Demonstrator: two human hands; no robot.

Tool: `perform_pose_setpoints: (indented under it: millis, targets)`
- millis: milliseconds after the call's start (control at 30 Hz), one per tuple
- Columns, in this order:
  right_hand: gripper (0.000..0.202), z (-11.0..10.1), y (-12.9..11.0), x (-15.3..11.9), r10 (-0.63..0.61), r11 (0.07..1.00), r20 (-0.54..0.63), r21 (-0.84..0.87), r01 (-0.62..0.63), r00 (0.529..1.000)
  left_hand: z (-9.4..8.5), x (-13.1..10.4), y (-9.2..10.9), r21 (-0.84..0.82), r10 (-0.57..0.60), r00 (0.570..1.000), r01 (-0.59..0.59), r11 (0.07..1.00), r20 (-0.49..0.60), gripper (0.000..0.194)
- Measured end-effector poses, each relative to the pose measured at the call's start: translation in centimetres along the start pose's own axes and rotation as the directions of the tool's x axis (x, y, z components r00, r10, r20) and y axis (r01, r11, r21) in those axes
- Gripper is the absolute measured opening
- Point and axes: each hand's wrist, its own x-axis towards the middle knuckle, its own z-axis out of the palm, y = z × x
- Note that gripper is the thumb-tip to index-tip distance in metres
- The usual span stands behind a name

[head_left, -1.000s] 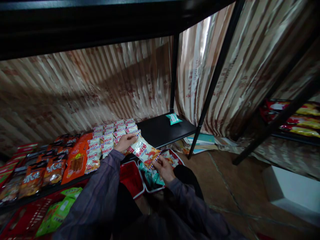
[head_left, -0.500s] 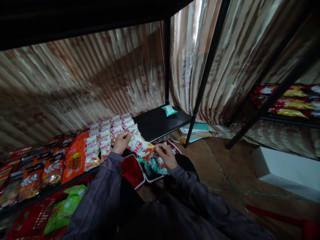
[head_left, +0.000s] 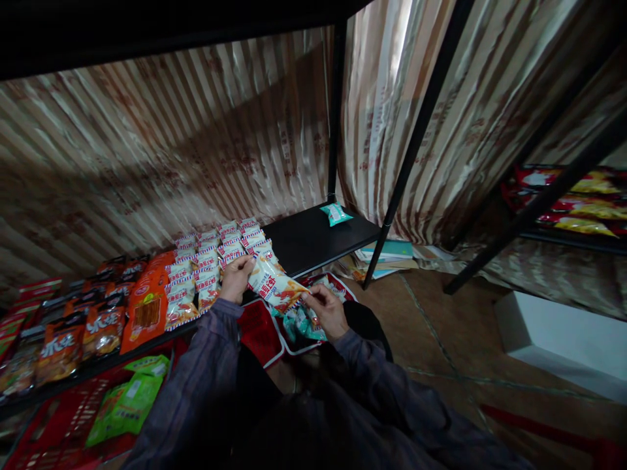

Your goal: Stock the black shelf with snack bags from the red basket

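Between my two hands a white snack bag (head_left: 275, 284) with red lettering is stretched out at a slant. My left hand (head_left: 236, 279) pinches its upper left corner, and my right hand (head_left: 327, 309) pinches its lower right corner. Just behind my left hand, rows of matching white snack bags (head_left: 206, 274) lie on the black shelf (head_left: 313, 236). Below the held bag, a basket with a white rim (head_left: 300, 351) holds teal snack bags (head_left: 296, 324) and is partly hidden by my right hand.
A single teal bag (head_left: 336, 214) lies at the shelf's far end. Orange snack bags (head_left: 147, 307) lie further left. Green bags (head_left: 130, 405) sit in a red basket (head_left: 53, 418). A black post (head_left: 414, 140) stands to the right, near stacked books (head_left: 386, 251) and a white box (head_left: 563, 343).
Both hands keep their pinch on the snack bag, which has barely moved. The view has shifted slightly, so the shelf post and curtain appear a little further right.
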Motion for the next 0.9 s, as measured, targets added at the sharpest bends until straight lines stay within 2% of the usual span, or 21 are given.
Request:
perform_pose_setpoints:
  millis: [267,500,700,900]
  targets:
    - [0.039,-0.2,0.0,0.4,0.047,0.995,-0.032,0.087,-0.044,0.998,0.8,0.7,0.5,0.0,-0.017,0.997,0.017,1.0,0.074,0.036]
    - [0.043,-0.4,-0.4,0.8,0.15,0.969,-0.045,0.205,-0.138,0.988,1.7,1.4,-0.2,0.015,-0.068,0.987,0.066,0.998,0.149,0.034]
    - [0.041,-0.8,-0.8,1.5,0.154,0.936,-0.064,0.33,-0.125,0.986,2.7,2.1,-0.5,0.077,-0.073,0.983,0.061,0.995,0.168,0.024]
    - [0.038,-1.2,-0.6,1.8,0.127,0.941,-0.06,0.324,-0.101,0.99,3.0,2.8,0.1,0.139,-0.075,0.965,0.041,0.989,0.253,0.027]
